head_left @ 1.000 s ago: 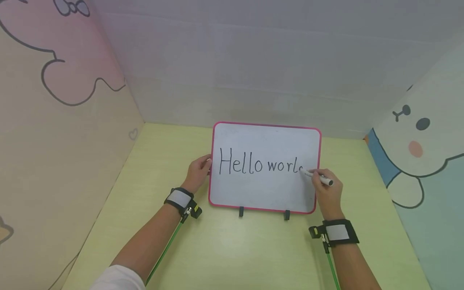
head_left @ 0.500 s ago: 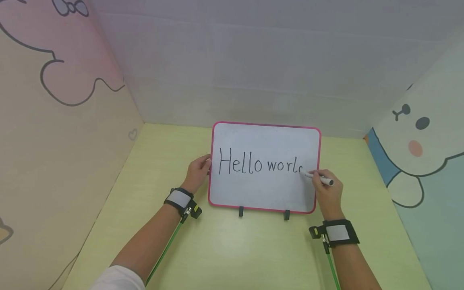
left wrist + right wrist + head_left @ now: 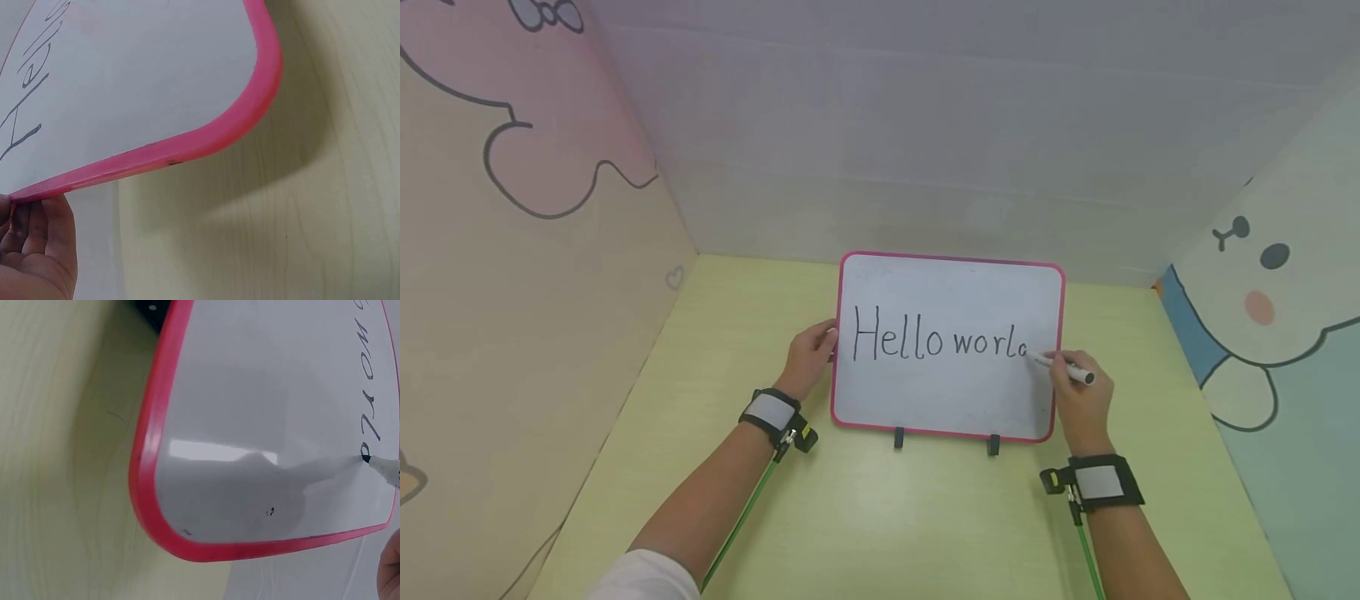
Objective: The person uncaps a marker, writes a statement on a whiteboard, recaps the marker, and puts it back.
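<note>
A pink-framed whiteboard (image 3: pixel 925 392) leans back on two small black feet (image 3: pixel 898 437), with "Hello worl" and a small round stroke in black across its middle. My left hand (image 3: pixel 808 358) holds its left edge, thumb at the front and fingers behind the frame; the left wrist view shows those fingers (image 3: pixel 59 228) at the pink rim. My right hand (image 3: pixel 1084 400) pinches a white marker (image 3: pixel 1063 367) with a black end. In the right wrist view the marker's black tip (image 3: pixel 366 459) is right at the round stroke after the "l".
The board stands on a pale yellow wooden table (image 3: pixel 865 517) before a whitish back wall (image 3: pixel 887 167). Cartoon-painted panels (image 3: pixel 1277 350) rise at both sides. Each wrist wears a black strap (image 3: pixel 771 410) with a small camera and a green cable.
The marker tip has traced the round stroke after the "l" into a nearly closed loop. My right hand has shifted slightly right; the left hand and the board have stayed put.
</note>
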Tool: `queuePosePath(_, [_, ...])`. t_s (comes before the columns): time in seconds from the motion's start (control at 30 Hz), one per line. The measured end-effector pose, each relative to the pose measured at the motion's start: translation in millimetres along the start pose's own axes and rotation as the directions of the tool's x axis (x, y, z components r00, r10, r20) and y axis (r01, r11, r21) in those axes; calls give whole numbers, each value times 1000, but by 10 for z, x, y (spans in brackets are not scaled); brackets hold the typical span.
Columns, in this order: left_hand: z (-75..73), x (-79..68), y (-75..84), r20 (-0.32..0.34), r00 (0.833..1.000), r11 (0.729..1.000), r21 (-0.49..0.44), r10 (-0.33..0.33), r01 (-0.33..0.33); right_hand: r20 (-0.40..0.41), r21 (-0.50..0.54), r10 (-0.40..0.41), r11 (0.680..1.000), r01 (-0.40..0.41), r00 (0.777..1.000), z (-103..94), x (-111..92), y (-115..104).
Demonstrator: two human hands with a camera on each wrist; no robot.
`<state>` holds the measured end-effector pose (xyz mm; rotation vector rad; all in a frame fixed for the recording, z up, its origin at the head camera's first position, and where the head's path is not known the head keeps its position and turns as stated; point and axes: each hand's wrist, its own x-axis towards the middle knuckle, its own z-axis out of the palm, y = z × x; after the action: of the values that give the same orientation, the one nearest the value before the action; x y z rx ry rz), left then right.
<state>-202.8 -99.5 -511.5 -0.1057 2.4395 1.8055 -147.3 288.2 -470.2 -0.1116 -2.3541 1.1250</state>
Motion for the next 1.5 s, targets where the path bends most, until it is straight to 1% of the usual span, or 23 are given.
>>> queuePosePath(0.17, [0,7,-6,-2,1000,1000,1,-2,2,-6,20,-11,1000,11,1000,2,11,-5])
queuePosePath(0.27, [8,11,-10,-2,1000,1000,-2,-8,8,-10,13,-16,1000,16,1000,5,29,-18])
queuePosePath(0.4, [16,8,-8,0,1000,1000,1,-6,6,-20,1,-22,1000,22,1000,19,71,-37])
queuePosePath(0.6, [20,-4,8,-3,1000,1000,9,-11,11,-32,17,-41,999,42,999,34,133,-56])
queuePosePath(0.8, [16,-6,18,2,1000,1000,-1,5,-5,-22,0,-16,1000,16,1000,28,145,-57])
queuePosePath(1.0, [-1,2,23,5,1000,1000,-5,6,-6,-5,13,19,1000,-19,1000,16,128,-52])
queuePosePath(1.27, [-4,3,18,4,1000,1000,-1,12,-12,18,-24,44,999,-44,999,1,89,-45])
queuePosePath(1.5, [-10,-5,19,3,1000,1000,17,-10,10,16,-29,23,999,-23,1000,-1,69,-31])
